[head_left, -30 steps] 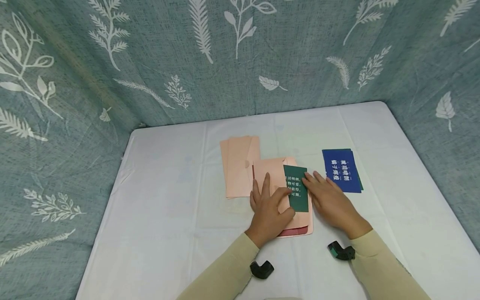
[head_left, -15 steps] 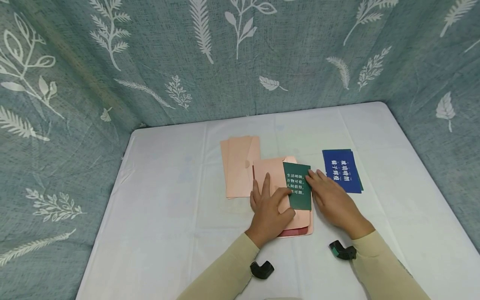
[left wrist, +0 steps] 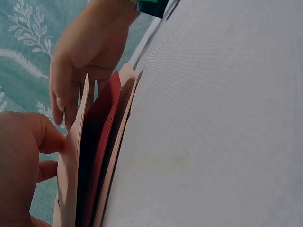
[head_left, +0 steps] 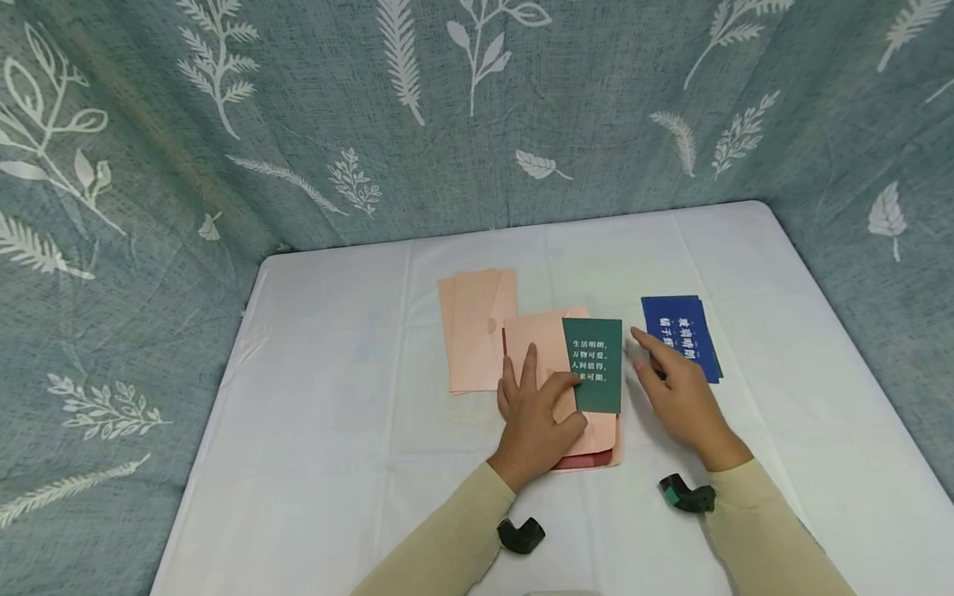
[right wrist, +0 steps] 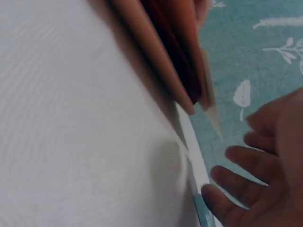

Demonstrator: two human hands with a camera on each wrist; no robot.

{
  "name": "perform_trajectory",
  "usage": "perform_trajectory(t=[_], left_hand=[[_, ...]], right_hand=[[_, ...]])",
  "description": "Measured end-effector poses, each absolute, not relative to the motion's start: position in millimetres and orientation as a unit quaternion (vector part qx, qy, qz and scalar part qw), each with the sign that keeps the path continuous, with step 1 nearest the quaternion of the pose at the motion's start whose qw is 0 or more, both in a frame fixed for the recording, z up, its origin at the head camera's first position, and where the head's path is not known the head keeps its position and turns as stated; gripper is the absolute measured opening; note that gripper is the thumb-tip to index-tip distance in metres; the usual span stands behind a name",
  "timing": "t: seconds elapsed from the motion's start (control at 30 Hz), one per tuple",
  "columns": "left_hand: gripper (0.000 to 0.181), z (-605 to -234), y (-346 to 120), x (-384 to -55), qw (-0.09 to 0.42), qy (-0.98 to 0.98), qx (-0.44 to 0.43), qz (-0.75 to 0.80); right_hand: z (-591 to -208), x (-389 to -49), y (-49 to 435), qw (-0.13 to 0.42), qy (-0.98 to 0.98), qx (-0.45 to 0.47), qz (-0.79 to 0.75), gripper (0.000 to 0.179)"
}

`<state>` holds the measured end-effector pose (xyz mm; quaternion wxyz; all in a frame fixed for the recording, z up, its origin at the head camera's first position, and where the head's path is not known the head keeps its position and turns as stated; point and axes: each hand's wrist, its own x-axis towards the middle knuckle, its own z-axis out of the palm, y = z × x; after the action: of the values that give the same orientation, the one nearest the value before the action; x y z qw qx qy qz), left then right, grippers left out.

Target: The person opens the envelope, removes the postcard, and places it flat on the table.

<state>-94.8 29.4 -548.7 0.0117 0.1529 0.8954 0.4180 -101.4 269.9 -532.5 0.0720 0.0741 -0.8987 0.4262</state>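
In the head view my left hand (head_left: 538, 422) rests with spread fingers on a pink envelope (head_left: 538, 335). A dark green card (head_left: 598, 352) with white lettering lies over the right part of the envelope, one left fingertip at its edge. Below this envelope a dark red edge (head_left: 585, 460) and another pink layer show. The left wrist view has my fingers against the outer pink sheet, and a red sheet (left wrist: 111, 90) behind it. My right hand (head_left: 681, 406) holds nothing, just right of the green card and apart from it, its fingers loosely bent.
Several more pink envelopes (head_left: 473, 331) lie behind and to the left. Right of the work is a small stack of blue cards (head_left: 674, 319), a green edge beneath. A white cloth covers the table (head_left: 320, 397); a patterned curtain (head_left: 447, 165) stands around its back and sides.
The green card has slid slightly right and away from me and now lies straighter. My right hand has let go of its edge and moved right. The left hand has stayed in place.
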Motion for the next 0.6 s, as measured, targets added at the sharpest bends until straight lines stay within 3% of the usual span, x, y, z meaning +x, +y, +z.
perform_trajectory(t=[0.1,0.23,0.37,0.6], left_hand=[[0.045,-548.2,29.3,-95.0,0.011,0.895,0.155,0.419],[0.044,-547.6,29.4,-94.9,0.008,0.894,0.156,0.419],[0.044,-547.5,29.6,-94.8,0.008,0.896,0.154,0.417],[0.045,-548.2,30.7,-95.1,0.01,0.897,0.151,0.415]], right_hand=[[-532.1,-103.1,270.9,0.063,-0.844,0.044,0.531,0.048],[-531.1,-103.6,271.9,-0.007,-0.767,-0.008,0.641,0.057],[-531.1,-103.1,270.1,-0.061,-0.726,-0.047,0.684,0.064],[-534.2,-103.5,263.8,-0.095,-0.71,-0.067,0.695,0.067]])
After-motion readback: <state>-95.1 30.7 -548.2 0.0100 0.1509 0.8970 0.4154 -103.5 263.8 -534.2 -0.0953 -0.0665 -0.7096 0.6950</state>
